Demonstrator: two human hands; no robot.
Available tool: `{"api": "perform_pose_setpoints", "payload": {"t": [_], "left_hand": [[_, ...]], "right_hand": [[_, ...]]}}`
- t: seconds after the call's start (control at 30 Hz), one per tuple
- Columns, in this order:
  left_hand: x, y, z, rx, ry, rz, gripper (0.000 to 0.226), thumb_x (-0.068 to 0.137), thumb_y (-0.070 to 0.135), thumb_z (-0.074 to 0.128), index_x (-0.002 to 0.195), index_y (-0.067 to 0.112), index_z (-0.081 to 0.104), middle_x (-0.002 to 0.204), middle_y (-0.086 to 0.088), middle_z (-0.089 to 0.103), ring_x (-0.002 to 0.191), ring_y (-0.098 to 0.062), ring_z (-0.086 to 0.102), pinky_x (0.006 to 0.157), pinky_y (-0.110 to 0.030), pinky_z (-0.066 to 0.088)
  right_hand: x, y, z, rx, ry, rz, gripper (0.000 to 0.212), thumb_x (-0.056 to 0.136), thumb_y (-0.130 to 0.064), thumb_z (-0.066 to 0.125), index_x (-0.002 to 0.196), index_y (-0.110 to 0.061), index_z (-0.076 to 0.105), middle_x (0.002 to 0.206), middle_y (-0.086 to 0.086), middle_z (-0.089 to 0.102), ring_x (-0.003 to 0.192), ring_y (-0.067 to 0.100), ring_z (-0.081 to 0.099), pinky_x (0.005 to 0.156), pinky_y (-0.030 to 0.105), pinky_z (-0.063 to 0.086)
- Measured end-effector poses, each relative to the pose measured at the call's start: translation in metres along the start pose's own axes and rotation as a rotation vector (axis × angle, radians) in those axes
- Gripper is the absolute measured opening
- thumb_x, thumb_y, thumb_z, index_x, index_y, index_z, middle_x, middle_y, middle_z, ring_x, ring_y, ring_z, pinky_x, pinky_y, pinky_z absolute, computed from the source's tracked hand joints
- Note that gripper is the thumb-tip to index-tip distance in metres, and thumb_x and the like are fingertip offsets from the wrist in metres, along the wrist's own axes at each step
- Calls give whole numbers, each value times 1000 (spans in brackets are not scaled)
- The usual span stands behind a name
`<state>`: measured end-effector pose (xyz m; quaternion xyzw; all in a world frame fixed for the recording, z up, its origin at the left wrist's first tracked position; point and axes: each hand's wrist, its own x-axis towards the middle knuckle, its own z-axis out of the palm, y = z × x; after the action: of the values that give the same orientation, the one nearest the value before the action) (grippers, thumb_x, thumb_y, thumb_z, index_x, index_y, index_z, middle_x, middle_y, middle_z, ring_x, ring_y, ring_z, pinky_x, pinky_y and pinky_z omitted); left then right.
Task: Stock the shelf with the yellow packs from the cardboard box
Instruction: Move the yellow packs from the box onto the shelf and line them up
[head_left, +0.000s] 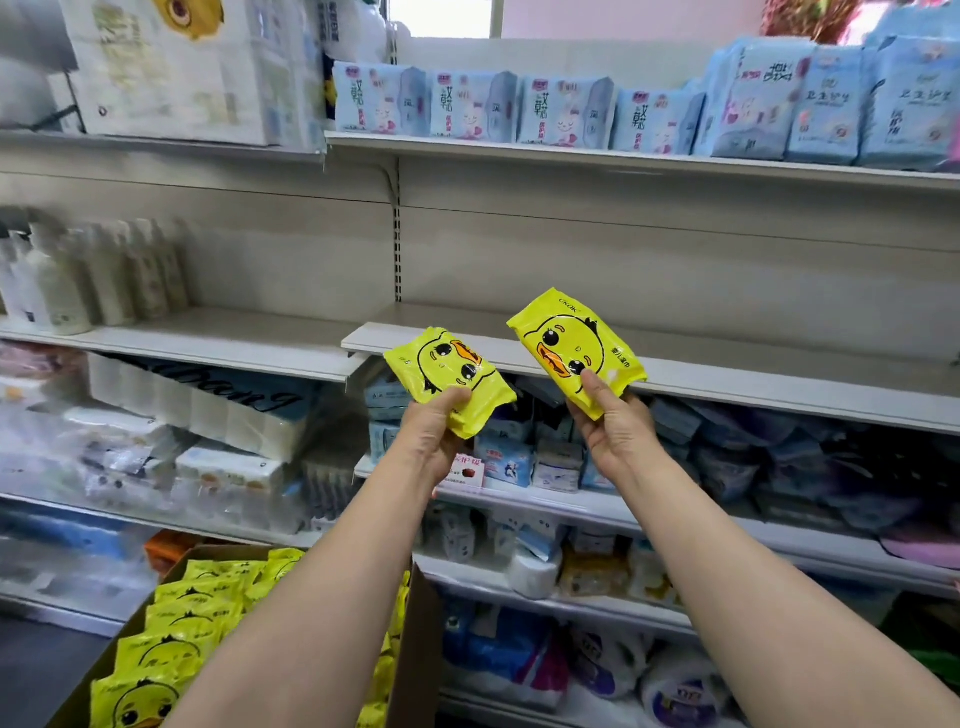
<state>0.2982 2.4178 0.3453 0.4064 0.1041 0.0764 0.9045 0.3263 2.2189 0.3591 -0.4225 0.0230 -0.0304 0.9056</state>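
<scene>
The left hand (436, 434) is gripping a yellow duck pack (451, 379), thumb curled over its near edge, while the right hand (613, 421) is pinching a second yellow pack (574, 348), tilted, just near of the bare middle shelf (753, 387). More packs are sitting in the cardboard box (415, 639), near left.

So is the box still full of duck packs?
Mostly full. The open box shows rows of yellow packs near its top; its depth cannot be told.
</scene>
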Motion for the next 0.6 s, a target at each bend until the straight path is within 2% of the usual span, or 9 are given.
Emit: {"api": "perform_pose_setpoints", "payload": {"t": [0.1,0.2,0.33,0.47,0.6], "left_hand": [[24,15,-1,-33,-79,27,36,90,27,66,124,14,61,110,-10,72,86,-21,74,59,-33,59],[55,38,-3,77,-106,23,41,91,27,65,128,13,60,118,-12,69,92,-23,72,63,-36,60],[98,78,-5,315,-118,-15,41,88,15,69,126,6,61,112,-15,71,87,-26,72,62,-39,60],[144,115,-8,584,-145,-34,20,89,11,69,108,7,65,74,-5,75,57,-18,71,44,-28,54],[195,148,-10,816,-142,41,15,84,8,74,97,7,65,83,-7,72,55,-15,69,53,-27,57]], "right_hand": [[13,4,11,0,-3,-11,19,86,-5,72,102,-15,68,98,3,75,79,16,72,65,27,60],[31,9,27,-11,-11,-38,20,87,-4,70,103,-16,67,103,4,74,83,18,71,69,28,61],[58,19,51,8,-6,-65,22,87,-2,70,106,-12,67,110,9,72,89,22,69,71,30,61],[88,29,75,36,24,-84,25,86,-2,71,108,-13,65,113,10,72,92,23,70,75,31,61],[123,41,100,51,76,-95,33,84,-2,73,113,-15,64,116,9,71,88,19,71,74,30,61]]}}
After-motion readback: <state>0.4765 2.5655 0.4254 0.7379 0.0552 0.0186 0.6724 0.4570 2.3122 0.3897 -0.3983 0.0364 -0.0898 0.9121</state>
